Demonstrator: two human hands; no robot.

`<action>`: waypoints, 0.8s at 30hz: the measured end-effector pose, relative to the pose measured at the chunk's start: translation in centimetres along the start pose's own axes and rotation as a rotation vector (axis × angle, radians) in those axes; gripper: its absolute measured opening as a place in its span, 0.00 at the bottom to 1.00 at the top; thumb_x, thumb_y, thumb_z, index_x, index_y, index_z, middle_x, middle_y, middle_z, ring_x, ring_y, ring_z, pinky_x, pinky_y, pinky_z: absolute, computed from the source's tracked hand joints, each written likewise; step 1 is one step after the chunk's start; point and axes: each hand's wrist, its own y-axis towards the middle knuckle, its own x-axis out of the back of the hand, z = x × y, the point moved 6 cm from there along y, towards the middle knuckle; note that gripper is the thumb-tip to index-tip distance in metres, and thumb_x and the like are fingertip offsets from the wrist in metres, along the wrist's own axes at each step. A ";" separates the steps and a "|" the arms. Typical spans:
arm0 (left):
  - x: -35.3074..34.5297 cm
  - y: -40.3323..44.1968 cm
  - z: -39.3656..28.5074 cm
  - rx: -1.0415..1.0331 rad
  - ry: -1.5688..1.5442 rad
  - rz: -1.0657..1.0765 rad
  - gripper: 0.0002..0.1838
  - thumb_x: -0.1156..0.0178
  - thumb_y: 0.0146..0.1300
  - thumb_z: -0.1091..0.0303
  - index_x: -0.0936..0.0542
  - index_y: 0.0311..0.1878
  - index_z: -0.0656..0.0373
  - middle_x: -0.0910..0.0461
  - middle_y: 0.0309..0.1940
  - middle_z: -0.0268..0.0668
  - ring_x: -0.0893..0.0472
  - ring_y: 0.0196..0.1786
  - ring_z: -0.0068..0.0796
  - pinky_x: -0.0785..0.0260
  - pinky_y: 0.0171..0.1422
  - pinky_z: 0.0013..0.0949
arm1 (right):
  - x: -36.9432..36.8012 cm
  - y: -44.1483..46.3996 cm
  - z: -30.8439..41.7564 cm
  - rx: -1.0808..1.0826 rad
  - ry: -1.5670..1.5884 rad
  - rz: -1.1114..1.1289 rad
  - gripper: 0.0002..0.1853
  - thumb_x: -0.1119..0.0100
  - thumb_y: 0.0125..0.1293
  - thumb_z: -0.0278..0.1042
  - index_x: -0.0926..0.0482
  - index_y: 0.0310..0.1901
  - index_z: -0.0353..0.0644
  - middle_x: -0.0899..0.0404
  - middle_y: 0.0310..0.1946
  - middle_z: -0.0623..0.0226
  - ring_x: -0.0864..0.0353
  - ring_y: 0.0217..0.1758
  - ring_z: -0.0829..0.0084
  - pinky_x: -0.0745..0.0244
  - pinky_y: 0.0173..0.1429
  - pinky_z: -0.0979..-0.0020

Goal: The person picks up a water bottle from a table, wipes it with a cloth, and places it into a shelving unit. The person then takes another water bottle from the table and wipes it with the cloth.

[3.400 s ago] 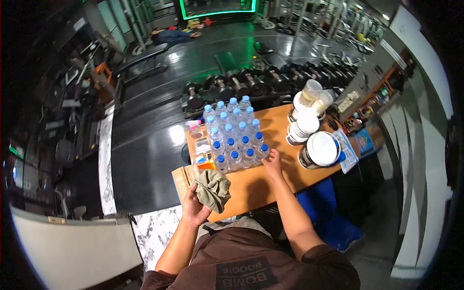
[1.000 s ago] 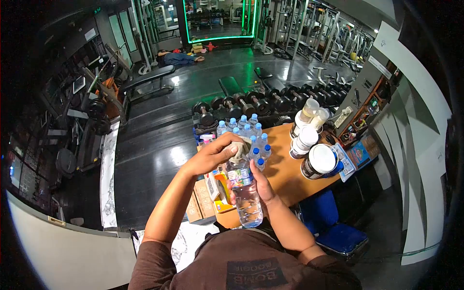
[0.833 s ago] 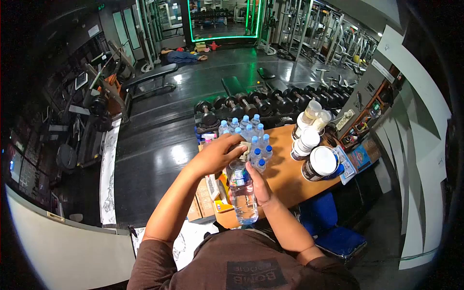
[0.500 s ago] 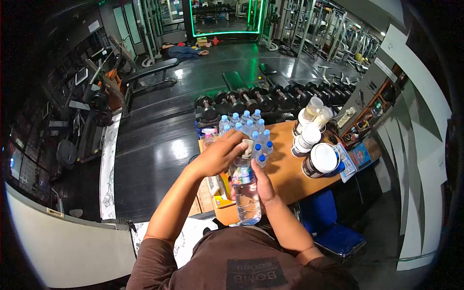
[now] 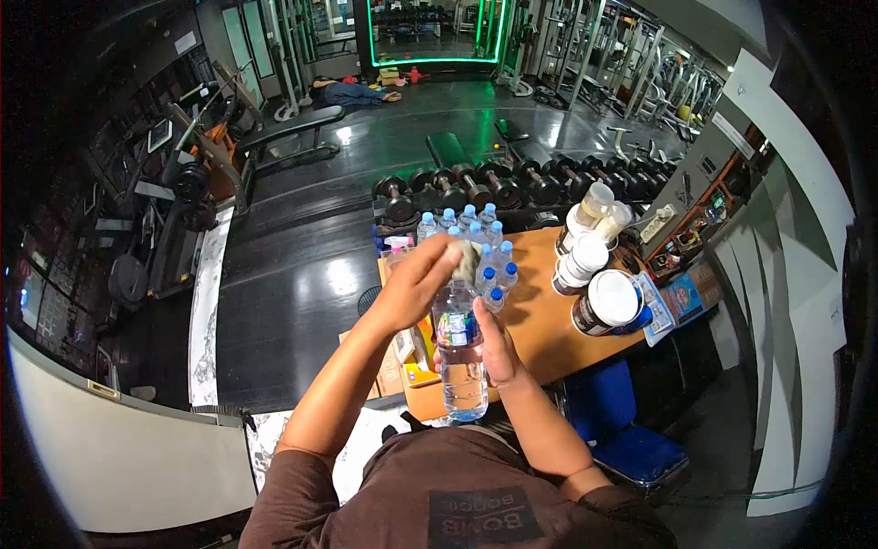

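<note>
A clear plastic water bottle (image 5: pixel 465 380) with a colourful label stands nearly upright in front of my chest. My right hand (image 5: pixel 497 346) is wrapped round its side at label height. Above the bottle's top, my left hand (image 5: pixel 416 285) pinches a crumpled greyish-white cloth (image 5: pixel 467 262). Hand and cloth hide the bottle's neck, so I cannot tell whether they touch it. Just beyond, several blue-capped water bottles (image 5: pixel 495 299) are grouped on the wooden table (image 5: pixel 540 343).
White tubs (image 5: pixel 612 300) and a shaker-like container (image 5: pixel 596 201) stand on the table's right side. A blue chair (image 5: pixel 631 448) is at the lower right. Behind the table runs a dumbbell rack (image 5: pixel 494 186). A person (image 5: pixel 352 93) lies on the floor farther back.
My left hand and the cloth have risen slightly from the bottle's upper part. The bottle is a little more upright, with more of its label showing. My right hand keeps its grip.
</note>
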 end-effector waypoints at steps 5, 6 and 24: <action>0.0 -1.0 -3.3 -0.184 0.184 0.165 0.12 0.38 0.80 0.62 0.14 0.55 0.59 0.20 0.51 0.42 0.22 0.54 0.38 0.28 0.61 0.42 | 0.2 -0.3 0.0 0.005 0.045 0.039 0.34 0.55 0.83 0.69 0.22 0.61 0.41 0.12 0.40 0.58 0.08 0.35 0.62 0.10 0.41 0.61; 0.1 -0.9 -3.7 -0.182 0.186 0.163 0.12 0.38 0.80 0.62 0.14 0.55 0.59 0.20 0.51 0.42 0.22 0.54 0.38 0.28 0.61 0.42 | -0.1 -0.6 0.0 -0.011 0.055 0.071 0.33 0.56 0.84 0.68 0.23 0.62 0.41 0.12 0.40 0.59 0.08 0.37 0.65 0.10 0.43 0.62; -0.1 -2.4 -1.4 -0.019 0.226 -0.213 0.12 0.32 0.75 0.68 0.14 0.56 0.62 0.18 0.47 0.42 0.19 0.52 0.38 0.28 0.60 0.35 | -0.4 -0.9 2.2 0.042 -0.067 0.002 0.33 0.49 0.82 0.67 0.23 0.63 0.40 0.13 0.40 0.59 0.09 0.33 0.62 0.09 0.39 0.61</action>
